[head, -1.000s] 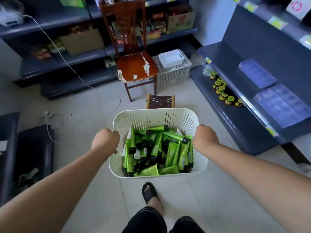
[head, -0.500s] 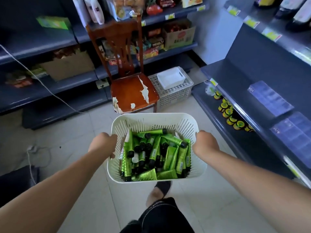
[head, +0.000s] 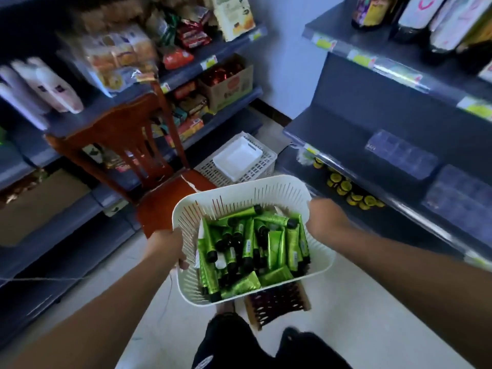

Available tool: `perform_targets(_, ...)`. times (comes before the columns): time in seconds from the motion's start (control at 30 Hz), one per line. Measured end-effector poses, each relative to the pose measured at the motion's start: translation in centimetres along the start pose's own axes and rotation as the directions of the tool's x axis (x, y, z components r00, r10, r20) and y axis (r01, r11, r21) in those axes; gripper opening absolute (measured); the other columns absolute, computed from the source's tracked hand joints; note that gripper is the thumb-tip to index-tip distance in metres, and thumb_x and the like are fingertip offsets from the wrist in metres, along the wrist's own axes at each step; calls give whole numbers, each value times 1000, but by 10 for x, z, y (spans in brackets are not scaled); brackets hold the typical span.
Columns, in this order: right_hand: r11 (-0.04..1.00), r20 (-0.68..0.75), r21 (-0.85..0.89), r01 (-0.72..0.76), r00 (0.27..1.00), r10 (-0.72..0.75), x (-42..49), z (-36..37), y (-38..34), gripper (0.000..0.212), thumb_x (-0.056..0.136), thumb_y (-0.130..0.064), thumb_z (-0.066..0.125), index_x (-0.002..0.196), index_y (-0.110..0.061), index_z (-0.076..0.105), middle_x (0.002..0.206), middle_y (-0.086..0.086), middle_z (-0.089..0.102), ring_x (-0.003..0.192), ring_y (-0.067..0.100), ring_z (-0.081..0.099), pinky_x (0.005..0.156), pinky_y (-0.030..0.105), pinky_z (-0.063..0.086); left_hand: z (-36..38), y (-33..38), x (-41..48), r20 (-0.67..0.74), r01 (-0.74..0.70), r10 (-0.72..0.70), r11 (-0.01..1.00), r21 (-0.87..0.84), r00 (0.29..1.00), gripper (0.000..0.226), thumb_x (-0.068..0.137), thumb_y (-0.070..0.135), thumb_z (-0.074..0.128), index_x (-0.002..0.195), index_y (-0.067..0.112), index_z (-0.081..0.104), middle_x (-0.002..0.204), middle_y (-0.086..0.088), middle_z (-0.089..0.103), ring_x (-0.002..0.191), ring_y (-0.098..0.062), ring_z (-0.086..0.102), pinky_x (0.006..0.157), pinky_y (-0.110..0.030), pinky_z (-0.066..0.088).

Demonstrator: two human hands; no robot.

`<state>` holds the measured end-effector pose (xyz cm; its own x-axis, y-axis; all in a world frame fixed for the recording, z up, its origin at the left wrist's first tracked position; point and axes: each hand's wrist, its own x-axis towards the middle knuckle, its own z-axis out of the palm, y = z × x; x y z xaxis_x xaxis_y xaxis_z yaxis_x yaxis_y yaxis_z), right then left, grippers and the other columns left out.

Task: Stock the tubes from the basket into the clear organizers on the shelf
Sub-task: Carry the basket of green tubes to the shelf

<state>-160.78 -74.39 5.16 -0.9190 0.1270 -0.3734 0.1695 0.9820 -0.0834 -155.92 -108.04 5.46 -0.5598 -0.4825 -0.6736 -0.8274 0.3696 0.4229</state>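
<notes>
A white slatted basket [head: 277,186] full of green tubes with black caps [head: 253,249] is held up in front of me. My left hand [head: 167,246] grips its left rim and my right hand [head: 326,215] grips its right rim. Two clear organizers [head: 402,153] [head: 460,198] lie on the dark shelf to the right, apart from the basket, with nothing visible in their compartments.
A worn red wooden chair [head: 170,198] stands just beyond the basket. Behind it sits a white crate [head: 263,166] holding a white tray. A small woven stool [head: 279,302] is under the basket. Yellow-lidded jars [head: 354,195] line the bottom right shelf. Stocked shelves fill the left.
I have walked forward with the basket toward the chair and the right shelf. The stool has passed from ahead of the basket to below it. Both hands keep their grip.
</notes>
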Motion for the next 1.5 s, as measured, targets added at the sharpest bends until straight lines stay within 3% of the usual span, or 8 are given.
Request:
perform_targets(0.13, 996, -13, 11, -90, 996, 90, 37, -22, -19, 33, 92, -9, 64, 122, -3, 53, 123, 15, 64, 115, 33, 64, 86, 35, 52, -15, 54, 40, 58, 16, -17, 1000, 10, 998, 40, 100, 30, 44, 91, -1, 67, 58, -15, 70, 55, -32, 71, 59, -45, 63)
perform_targets(0.23, 991, -27, 15, -136, 990, 136, 72, -42, -26, 38, 93, -8, 62, 128, -1, 49, 125, 17, 63, 115, 34, 63, 80, 35, 49, -20, 94, 67, 89, -7, 8, 1000, -13, 996, 40, 100, 26, 45, 87, -3, 70, 58, -18, 70, 52, -32, 70, 61, -45, 63)
perform_targets(0.4, 989, -2, 33, -142, 990, 142, 129, -64, -19, 24, 88, -10, 66, 107, -7, 53, 113, 17, 65, 104, 35, 65, 76, 38, 52, -9, 156, 99, 97, -48, 50, 999, -19, 994, 41, 99, 30, 48, 85, -1, 69, 61, -19, 71, 64, -38, 75, 71, -54, 64)
perform_targets(0.53, 991, 14, -42, -128, 992, 129, 183, -76, -4, 25, 86, -9, 67, 110, -6, 58, 109, 13, 69, 99, 29, 70, 67, 31, 50, 17, 191, 117, 107, -29, 31, 999, -22, 994, 41, 99, 32, 47, 87, -1, 68, 64, -19, 72, 64, -39, 75, 69, -55, 64)
perform_targets(0.67, 990, 130, -138, -3, 991, 21, 255, -82, 17, 25, 93, -7, 60, 118, -3, 59, 116, 12, 68, 108, 27, 68, 75, 30, 50, 60, 217, 125, 37, 25, -23, 999, -38, 999, 50, 97, 40, 47, 78, 2, 71, 60, -16, 71, 62, -38, 73, 74, -53, 63)
perform_targets(0.83, 990, 213, -5, 140, 968, -136, 347, -98, 37, 29, 87, -7, 61, 114, 2, 61, 113, 19, 68, 103, 37, 68, 76, 33, 55, 118, 236, 108, -117, 161, -179, 976, -148, 977, 50, 92, 42, 46, 71, 6, 73, 56, -15, 69, 48, -29, 67, 56, -37, 56)
perform_targets(1.1, 974, 244, 18, 227, 943, -224, 399, -96, 71, 34, 89, 0, 57, 122, 2, 52, 117, 19, 65, 107, 36, 66, 71, 31, 46, 171, 260, 78, -228, 255, -291, 951, -175, 929, 52, 102, 37, 42, 72, 5, 70, 52, -11, 68, 46, -25, 65, 54, -28, 47)
perform_targets(1.5, 968, 342, 4, 249, 910, -236, 422, -87, 88, 26, 88, 0, 59, 114, -1, 54, 114, 18, 65, 103, 34, 65, 69, 31, 50, 179, 275, 92, -208, 248, -287, 949, -196, 935, 50, 99, 42, 48, 77, 4, 70, 57, -12, 70, 60, -36, 73, 71, -46, 62)
